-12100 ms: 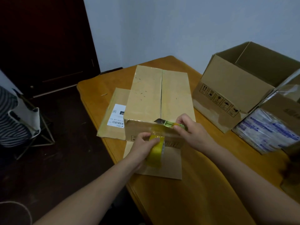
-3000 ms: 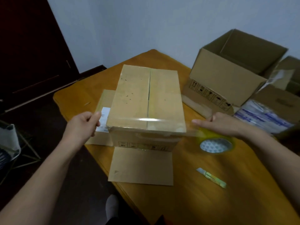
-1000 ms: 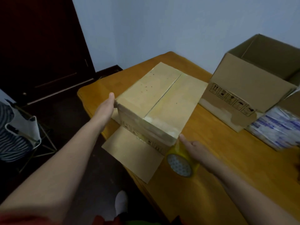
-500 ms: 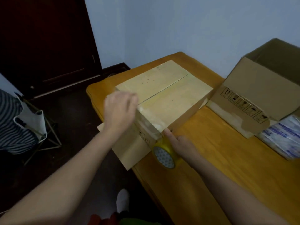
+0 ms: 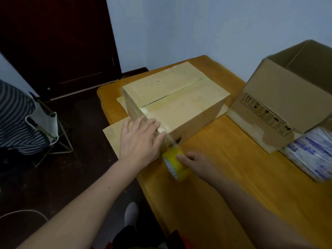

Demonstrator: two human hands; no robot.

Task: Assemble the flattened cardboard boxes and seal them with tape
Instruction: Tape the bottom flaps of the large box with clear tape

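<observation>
A closed cardboard box [image 5: 179, 97] sits turned at an angle on the wooden table [image 5: 242, 186], its top flaps meeting along a centre seam. Clear tape runs over its near end. My left hand [image 5: 140, 139] lies flat with spread fingers on the box's near top edge, pressing the tape down. My right hand [image 5: 199, 164] holds the yellow tape roll [image 5: 177, 164] on the table just in front of the box's near corner. A strip of tape stretches from the roll up to the box.
Flattened cardboard [image 5: 115, 137] lies under the box and overhangs the table's left edge. A larger open box [image 5: 287, 97] stands at right, with a plastic-wrapped pack [image 5: 312, 153] beside it. A folding chair with striped cloth [image 5: 21, 119] stands on the dark floor left.
My left hand has come down from above the box onto its near taped edge. The box has turned a little further, and the roll has slid slightly right.
</observation>
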